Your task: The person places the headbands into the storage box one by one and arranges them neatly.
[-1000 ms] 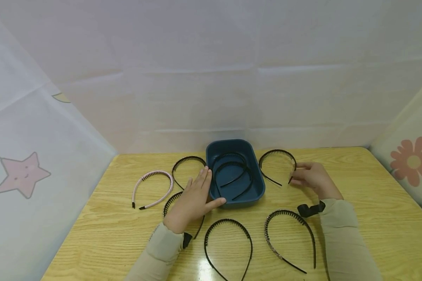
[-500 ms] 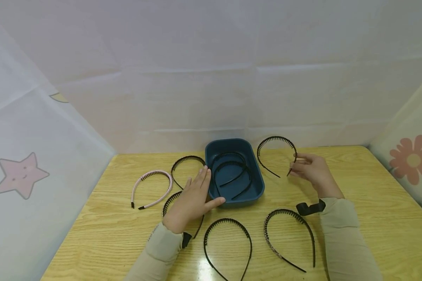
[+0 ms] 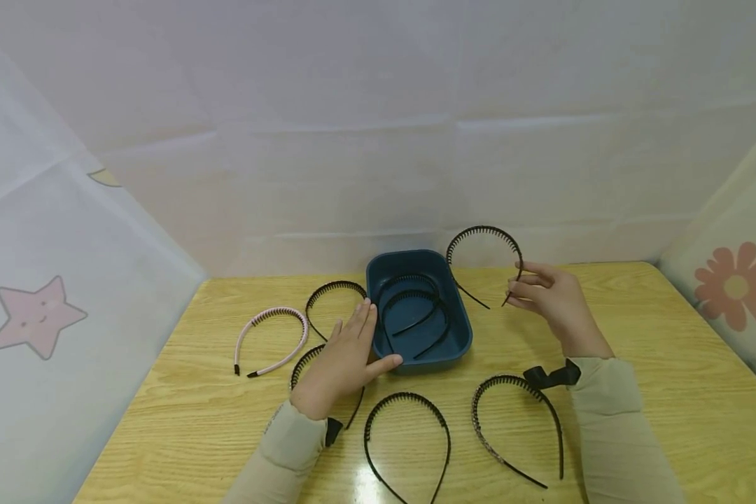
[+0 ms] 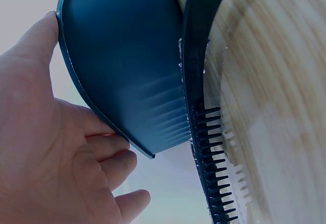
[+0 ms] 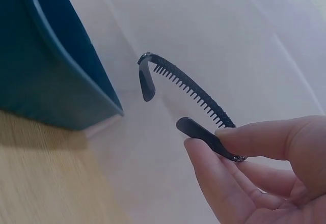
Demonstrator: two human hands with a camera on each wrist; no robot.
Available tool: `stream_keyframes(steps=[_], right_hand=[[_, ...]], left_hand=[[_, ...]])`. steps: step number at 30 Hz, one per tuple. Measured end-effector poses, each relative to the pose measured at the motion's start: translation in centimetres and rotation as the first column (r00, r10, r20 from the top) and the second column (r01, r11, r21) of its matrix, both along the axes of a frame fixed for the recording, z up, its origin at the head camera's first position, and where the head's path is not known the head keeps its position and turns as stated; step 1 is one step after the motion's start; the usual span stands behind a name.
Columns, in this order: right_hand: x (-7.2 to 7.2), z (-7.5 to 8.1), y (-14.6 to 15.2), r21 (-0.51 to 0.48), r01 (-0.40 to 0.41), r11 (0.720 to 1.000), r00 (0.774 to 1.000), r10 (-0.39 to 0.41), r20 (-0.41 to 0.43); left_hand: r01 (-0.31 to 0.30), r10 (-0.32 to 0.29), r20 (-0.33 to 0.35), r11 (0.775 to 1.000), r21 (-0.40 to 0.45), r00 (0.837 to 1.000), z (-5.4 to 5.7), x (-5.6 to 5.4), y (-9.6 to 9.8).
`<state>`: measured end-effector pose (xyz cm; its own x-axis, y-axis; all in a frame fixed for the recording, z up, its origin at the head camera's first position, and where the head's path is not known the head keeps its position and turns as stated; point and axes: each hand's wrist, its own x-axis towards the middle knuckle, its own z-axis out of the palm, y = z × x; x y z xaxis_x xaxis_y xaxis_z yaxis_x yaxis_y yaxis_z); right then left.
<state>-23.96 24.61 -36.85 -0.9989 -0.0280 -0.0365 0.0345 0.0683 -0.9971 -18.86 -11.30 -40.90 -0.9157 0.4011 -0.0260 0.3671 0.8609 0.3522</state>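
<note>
My right hand (image 3: 557,301) pinches a black toothed headband (image 5: 197,88) near one end between thumb and fingers. The headband is raised in the air, its arch beside the far right rim of a dark blue plastic bin (image 3: 421,365). Two black headbands (image 3: 416,292) lie overlapping inside the bin. My left hand (image 3: 343,358) rests against the bin's left side with its fingers extended and thumb at the near corner; the left wrist view has the fingertips right at the rim. Under the left wrist lies another black headband (image 4: 196,81), partly hidden by that hand.
On the wooden table (image 3: 183,420) lie a pink headband (image 3: 276,311) and a black headband (image 3: 337,283) left of the bin. Nearer the front are another black headband (image 3: 406,395) and one with a speckled side (image 3: 477,420). A pale cloth (image 3: 327,175) hangs behind.
My right hand has lifted the black headband off the table and carried it up and left, toward the bin. The left hand has stayed against the bin.
</note>
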Motion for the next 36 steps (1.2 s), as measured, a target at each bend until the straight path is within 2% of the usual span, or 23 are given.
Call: stream_keyframes(steps=[4, 11, 23, 36], right_hand=[[0.2, 0.6, -0.9, -0.048, -0.01, 0.999, 1.0, 0.009, -0.009], [0.6, 1.1, -2.9, -0.034, -0.059, 0.998, 0.998, 0.058, -0.032], [1.0, -0.2, -5.8, -0.009, -0.137, 0.991, 0.99, 0.137, -0.021], [1.0, -1.5, -8.1, 0.12, -0.177, 0.977, 0.984, 0.173, 0.043]], left_hand=[[0.001, -0.001, -0.008, 1.0, 0.0, 1.0, 0.0, 0.0, 0.0], [0.001, -0.001, -0.023, 1.0, 0.004, 1.0, 0.2, 0.0, -0.1], [0.001, -0.001, -0.024, 1.0, 0.0, 1.0, 0.1, -0.2, -0.1], [0.002, -0.002, -0.029, 1.0, -0.013, 1.0, 0.2, 0.0, 0.0]])
